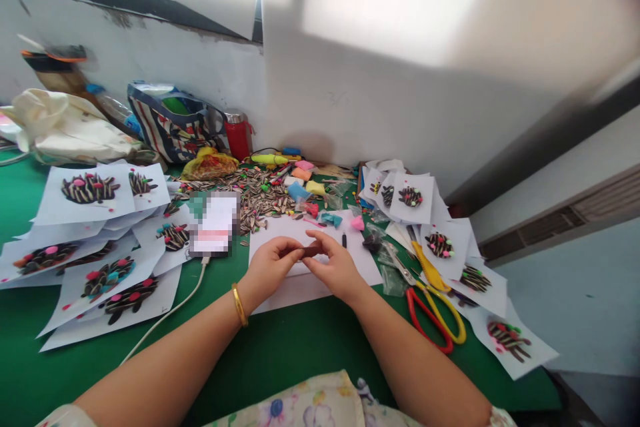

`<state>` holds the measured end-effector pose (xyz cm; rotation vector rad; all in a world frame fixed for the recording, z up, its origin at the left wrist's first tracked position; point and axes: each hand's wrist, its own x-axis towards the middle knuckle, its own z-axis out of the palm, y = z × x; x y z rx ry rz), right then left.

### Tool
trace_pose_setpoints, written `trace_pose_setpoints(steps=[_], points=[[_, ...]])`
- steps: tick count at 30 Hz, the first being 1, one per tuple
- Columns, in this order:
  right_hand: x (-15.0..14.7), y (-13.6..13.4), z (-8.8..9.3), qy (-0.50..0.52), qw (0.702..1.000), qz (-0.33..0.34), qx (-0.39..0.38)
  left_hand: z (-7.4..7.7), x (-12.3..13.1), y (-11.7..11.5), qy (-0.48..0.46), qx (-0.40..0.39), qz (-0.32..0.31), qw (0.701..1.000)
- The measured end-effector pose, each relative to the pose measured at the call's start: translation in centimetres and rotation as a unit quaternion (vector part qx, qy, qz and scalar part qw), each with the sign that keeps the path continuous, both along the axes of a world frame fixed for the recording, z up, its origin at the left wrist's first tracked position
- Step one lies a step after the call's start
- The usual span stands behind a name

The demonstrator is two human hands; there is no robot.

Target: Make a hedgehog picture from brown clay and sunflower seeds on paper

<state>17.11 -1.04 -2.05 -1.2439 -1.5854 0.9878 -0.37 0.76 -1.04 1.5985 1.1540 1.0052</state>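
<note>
**Two hands pinched on one small brown piece**

Both of our hands meet over the white sheet (295,293) that lies on the green table (280,347). Between them sits a small brown piece (311,251), probably modelling clay, though it is too small to tell for sure. Our left hand (273,268) closes thumb and forefinger on its left end. Our right hand (336,268) pinches its right end from above. So both grips are clamped on the same thing, fingertips almost touching across it.

What matters here is how the piece lies. Its long axis runs left to right, roughly level, spanning the gap between the two pinches and held just above the paper. Neither hand is nearer, since each has one end, and the palms face each other.

Beyond the sheet a pile of sunflower seeds (255,193) spreads across the cloth, with coloured lumps (303,173) near it. Scissors (435,307) lie to the right of our right hand, well apart from it. A phone (215,223) rests just left of the sheet. Papers bearing seed figures (90,188) fan out on both sides.
</note>
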Motion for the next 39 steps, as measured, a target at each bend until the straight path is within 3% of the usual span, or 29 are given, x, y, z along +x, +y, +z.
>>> trace_pose_setpoints(steps=[15,22,27,34,39], points=[[-0.03,-0.19,0.35,0.024,1.0,-0.001,-0.003,-0.38,0.01,0.05,-0.02,0.012,-0.009,1.0],[0.26,0.17,0.48,0.013,0.998,-0.021,0.053,-0.45,-0.12,0.27,-0.06,0.002,-0.005,0.998],[0.06,0.08,0.64,0.037,0.999,-0.021,0.013,-0.26,-0.04,0.13,0.007,0.014,-0.016,1.0],[0.03,-0.15,0.86,-0.011,0.998,-0.005,0.056,-0.16,0.01,-0.06,0.081,0.033,-0.034,0.996],[0.02,-0.18,0.81,0.015,0.999,-0.026,0.027,-0.27,0.3,-0.23,0.076,0.037,-0.038,0.996]])
